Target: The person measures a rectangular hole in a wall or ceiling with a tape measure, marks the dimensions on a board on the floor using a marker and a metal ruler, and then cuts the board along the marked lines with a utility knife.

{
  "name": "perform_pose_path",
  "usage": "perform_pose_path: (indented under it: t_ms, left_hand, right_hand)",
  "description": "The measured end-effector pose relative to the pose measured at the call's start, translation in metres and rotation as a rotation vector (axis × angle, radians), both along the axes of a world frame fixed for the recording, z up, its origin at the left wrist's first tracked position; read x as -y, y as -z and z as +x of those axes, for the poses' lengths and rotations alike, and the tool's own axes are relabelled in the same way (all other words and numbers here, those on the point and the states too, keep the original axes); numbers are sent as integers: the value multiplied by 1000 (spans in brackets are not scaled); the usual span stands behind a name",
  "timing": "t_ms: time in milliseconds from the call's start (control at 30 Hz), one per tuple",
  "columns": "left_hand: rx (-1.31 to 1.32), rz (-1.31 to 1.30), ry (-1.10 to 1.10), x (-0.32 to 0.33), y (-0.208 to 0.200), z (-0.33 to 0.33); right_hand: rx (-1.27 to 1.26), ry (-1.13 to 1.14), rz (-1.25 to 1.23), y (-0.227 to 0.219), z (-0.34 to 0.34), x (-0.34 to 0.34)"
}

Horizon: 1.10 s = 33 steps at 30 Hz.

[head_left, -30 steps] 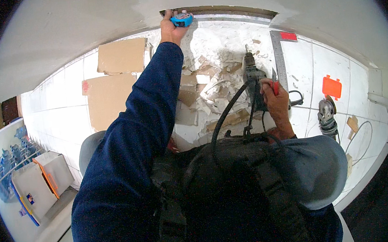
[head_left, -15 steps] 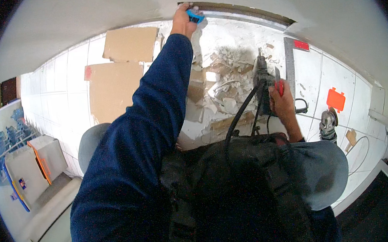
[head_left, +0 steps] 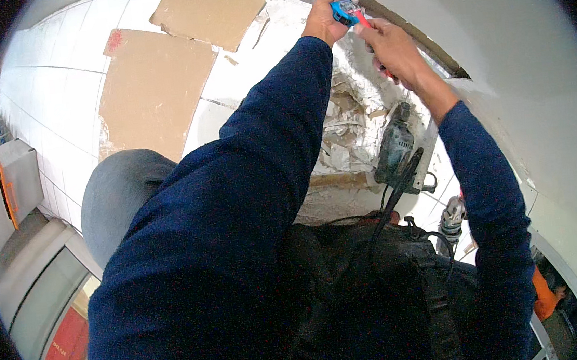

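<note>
My left hand (head_left: 327, 21) is closed on a compact blue-and-black tool (head_left: 343, 15) that looks like a tape measure, held up at the left end of a long slot (head_left: 398, 26) cut low in the wall. Right beside it, my right hand (head_left: 392, 49) grips a red-handled knife (head_left: 362, 21). One red end touches or nearly touches the blue tool, and more red shows under the fingers. The knife's blade cannot be made out. Below the right hand lies a dark corded power drill (head_left: 395, 146).
Broken plaster rubble (head_left: 341, 141) covers the floor below my hands. Two cardboard sheets (head_left: 160, 88) lie on white tiles at the left. An angle grinder (head_left: 452, 219) rests near my right forearm. A black bag (head_left: 352, 277) is against my body. A grey case (head_left: 17, 180) stands far left.
My right hand has risen with the red knife from beside the drill to the blue tool. My left hand stays at the slot's left end. The view has turned, shifting the floor leftward.
</note>
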<state>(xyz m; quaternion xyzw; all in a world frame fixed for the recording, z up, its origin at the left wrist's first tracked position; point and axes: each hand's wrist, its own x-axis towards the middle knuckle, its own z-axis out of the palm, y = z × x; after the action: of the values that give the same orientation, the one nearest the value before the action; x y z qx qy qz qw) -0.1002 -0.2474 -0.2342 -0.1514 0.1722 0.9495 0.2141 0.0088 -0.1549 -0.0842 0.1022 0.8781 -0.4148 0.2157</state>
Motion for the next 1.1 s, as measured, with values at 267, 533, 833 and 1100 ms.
perform_pose_path:
  t_ms: [267, 533, 833, 1100]
  left_hand:
    - [-59, -78, 27, 11, 15, -13]
    - [-182, -352, 398, 43, -25, 2]
    - [-138, -565, 382, 52, -39, 6]
    - [-111, -641, 406, 49, -47, 9]
  right_hand:
    - [17, 944, -1260, 66, -11, 25]
    - [-157, 938, -1353, 81, -37, 56]
    - [-136, 878, -1113, 63, -46, 78]
    - [-125, 854, -1096, 65, -51, 72]
